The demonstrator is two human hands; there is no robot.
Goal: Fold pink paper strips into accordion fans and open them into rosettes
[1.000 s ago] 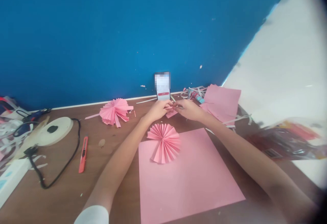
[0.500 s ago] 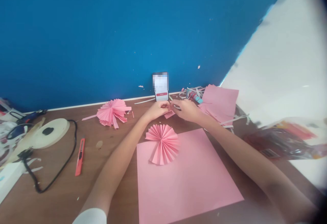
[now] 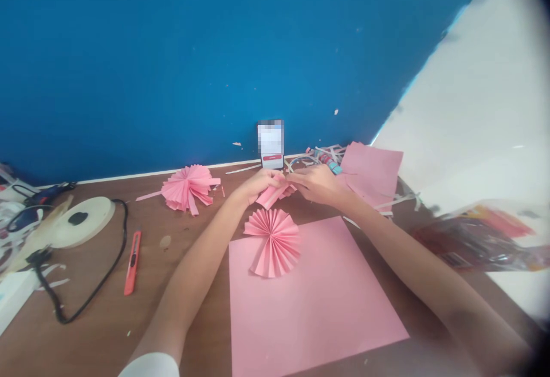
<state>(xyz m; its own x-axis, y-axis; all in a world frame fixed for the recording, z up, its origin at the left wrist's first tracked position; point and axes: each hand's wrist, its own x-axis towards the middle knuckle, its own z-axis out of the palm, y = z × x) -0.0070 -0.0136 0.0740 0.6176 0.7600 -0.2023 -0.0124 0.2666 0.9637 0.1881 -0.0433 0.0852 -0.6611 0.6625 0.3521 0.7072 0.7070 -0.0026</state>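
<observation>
Between both hands is a folded piece of pink paper [image 3: 271,196], held up in front of the phone. My left hand [image 3: 260,184] pinches its upper left end. My right hand [image 3: 315,184] has its fingers closed at the paper's right end; the fingertips partly hide it. Just below the hands, a pleated pink paper fan [image 3: 275,244] spreads out with a gap on its left side. It rests over the top edge of a large pink sheet [image 3: 318,308] lying flat on the table.
A phone [image 3: 271,145] leans on the blue wall. To the left are another pleated pink rosette [image 3: 187,188], a red box cutter [image 3: 133,263], a roll of white tape [image 3: 88,225] and a black cable [image 3: 114,274]. Pink sheets [image 3: 372,171] and a plastic bag [image 3: 468,239] lie right.
The folded pink paper has come further into sight between my hands, its lower end now angled down to the left. My right fingers have closed in toward it.
</observation>
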